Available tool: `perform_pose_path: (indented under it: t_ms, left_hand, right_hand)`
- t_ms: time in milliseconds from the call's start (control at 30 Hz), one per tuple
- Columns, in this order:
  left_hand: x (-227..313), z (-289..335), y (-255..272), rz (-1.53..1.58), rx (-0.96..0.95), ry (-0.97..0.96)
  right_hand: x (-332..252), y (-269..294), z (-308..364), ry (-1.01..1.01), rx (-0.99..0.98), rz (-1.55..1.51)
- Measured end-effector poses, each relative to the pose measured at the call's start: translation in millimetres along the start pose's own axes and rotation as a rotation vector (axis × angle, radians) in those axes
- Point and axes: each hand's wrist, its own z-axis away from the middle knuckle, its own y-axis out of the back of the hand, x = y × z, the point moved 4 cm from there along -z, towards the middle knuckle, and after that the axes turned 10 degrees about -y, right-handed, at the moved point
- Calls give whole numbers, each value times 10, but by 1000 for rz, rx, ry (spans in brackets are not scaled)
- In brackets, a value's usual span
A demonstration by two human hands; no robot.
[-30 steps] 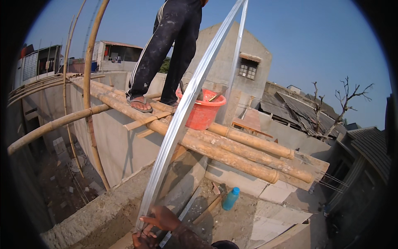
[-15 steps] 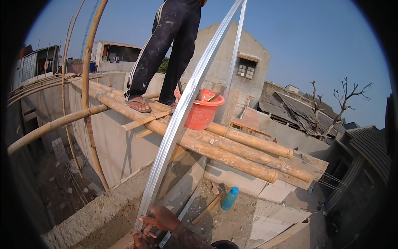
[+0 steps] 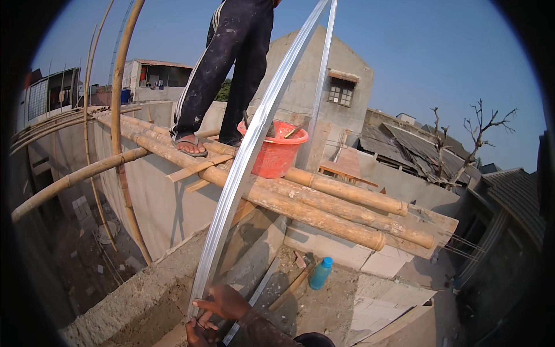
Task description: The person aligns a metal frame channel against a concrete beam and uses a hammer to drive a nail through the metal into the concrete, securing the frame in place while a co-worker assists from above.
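Observation:
A long silver ribbed metal profile [image 3: 237, 165] rises steeply from the wall's top at the lower middle, leaning right; its top meets another silver profile [image 3: 321, 81]. At its lower end my right hand [image 3: 228, 303] is closed against it, index finger and thumb at the edge. Just below, close to the profile's foot, my left hand [image 3: 201, 334] has its fingers curled together; what they hold is hidden. A thin metal strip [image 3: 254, 298] lies just right of my hands. Beyond it stands a blue bottle [image 3: 320, 274], upright beside a wooden stick [image 3: 291, 291].
A person in dark trousers [image 3: 228, 63] and sandals stands on bamboo scaffolding [image 3: 324, 211], next to a red bucket [image 3: 276, 151] with tools in it. Upright bamboo poles [image 3: 118, 87] stand at left, where the ground drops far below. A rough concrete wall edge [image 3: 133, 289] runs under my hands.
The view has shifted slightly, so the scene sits a little further left. My hands stay at the foot of the profile, with hardly any movement.

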Motion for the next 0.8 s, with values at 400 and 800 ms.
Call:
perform_pose_path:
  t_ms: [400, 800]
  left_hand:
    - [23, -40, -20, -7, 78, 80]
    - [146, 86, -159, -112, 1, 104]
  right_hand:
    - [-118, 103, 21, 6, -18, -200]
    - [-265, 181, 22, -47, 36, -245]
